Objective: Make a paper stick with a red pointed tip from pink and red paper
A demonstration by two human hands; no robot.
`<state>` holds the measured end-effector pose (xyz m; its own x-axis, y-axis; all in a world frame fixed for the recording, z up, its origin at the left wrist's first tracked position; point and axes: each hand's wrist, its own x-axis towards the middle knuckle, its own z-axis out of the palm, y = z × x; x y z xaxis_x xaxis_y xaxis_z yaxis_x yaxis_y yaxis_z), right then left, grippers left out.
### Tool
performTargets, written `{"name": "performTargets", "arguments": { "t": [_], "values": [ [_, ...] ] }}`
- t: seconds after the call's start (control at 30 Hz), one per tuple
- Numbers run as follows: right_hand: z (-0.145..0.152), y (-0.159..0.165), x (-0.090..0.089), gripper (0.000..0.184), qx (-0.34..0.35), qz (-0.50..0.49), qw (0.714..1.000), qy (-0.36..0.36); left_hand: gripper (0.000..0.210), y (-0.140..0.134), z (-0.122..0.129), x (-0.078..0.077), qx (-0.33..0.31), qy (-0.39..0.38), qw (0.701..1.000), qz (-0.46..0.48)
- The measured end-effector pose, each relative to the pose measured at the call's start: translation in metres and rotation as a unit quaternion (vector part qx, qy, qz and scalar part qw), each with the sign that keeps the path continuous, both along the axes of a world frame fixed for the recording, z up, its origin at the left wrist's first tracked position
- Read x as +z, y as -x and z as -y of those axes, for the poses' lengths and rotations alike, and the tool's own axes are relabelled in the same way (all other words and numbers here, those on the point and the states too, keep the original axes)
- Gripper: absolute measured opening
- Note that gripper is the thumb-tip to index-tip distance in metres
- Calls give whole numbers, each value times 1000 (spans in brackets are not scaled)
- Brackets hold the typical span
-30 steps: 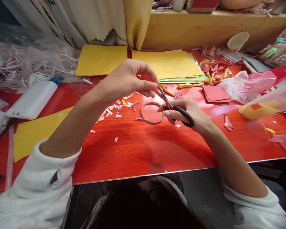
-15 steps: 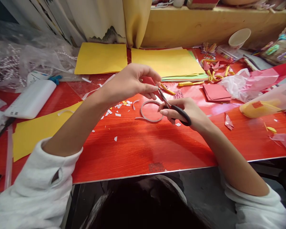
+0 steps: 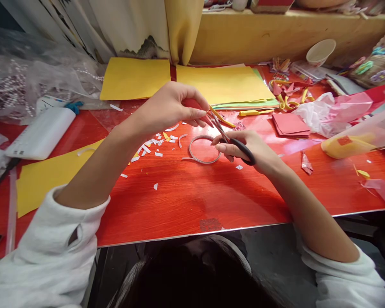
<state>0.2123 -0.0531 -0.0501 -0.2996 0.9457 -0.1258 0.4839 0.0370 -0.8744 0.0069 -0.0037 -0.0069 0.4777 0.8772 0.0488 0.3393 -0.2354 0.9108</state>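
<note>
Black-handled scissors [image 3: 240, 149] are held in my right hand [image 3: 255, 152], their blades slightly parted and pointing up and left. Thumb and fingers of my left hand [image 3: 179, 105] are pinched together just beyond the blade tips. A small reddish piece seems to show at those fingertips, too small to make out. Below the hands, a coiled pale strip [image 3: 192, 157] lies on the red table [image 3: 179, 201]. White paper scraps [image 3: 146, 149] are scattered under my left wrist.
Yellow sheets [image 3: 224, 83] lie at the back, and another yellow sheet [image 3: 51, 177] at the left beside a white device [image 3: 40, 132]. Red paper squares [image 3: 291, 125], crumpled pink wrapping [image 3: 340, 109] and a paper cup [image 3: 321, 52] are on the right.
My left hand has shifted slightly left, away from my right hand. The scissor blades now look more parted, and my right hand has moved a little left.
</note>
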Motion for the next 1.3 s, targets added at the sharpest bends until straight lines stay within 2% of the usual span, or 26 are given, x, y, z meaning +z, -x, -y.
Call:
{"name": "performTargets", "arguments": {
  "t": [0.13,0.43,0.6,0.8,1.0,1.3],
  "values": [
    [-1,-2,5,38,-21,7,1000,-12,14,3,-5,-3,32,-5,999,24],
    [1,-4,3,38,-10,1,1000,-8,15,4,-6,-2,29,1,998,48],
    [0,-8,4,38,-56,-24,996,-60,15,6,-8,-2,35,-5,998,46],
    [5,-4,7,37,6,11,1000,-15,15,4,-7,-2,43,-3,998,48],
    [3,-2,6,40,-21,17,1000,-14,12,3,-5,-1,33,-2,998,46],
    [4,-2,5,44,-8,21,999,-26,12,1,-4,-2,21,3,999,48]
  ]
}}
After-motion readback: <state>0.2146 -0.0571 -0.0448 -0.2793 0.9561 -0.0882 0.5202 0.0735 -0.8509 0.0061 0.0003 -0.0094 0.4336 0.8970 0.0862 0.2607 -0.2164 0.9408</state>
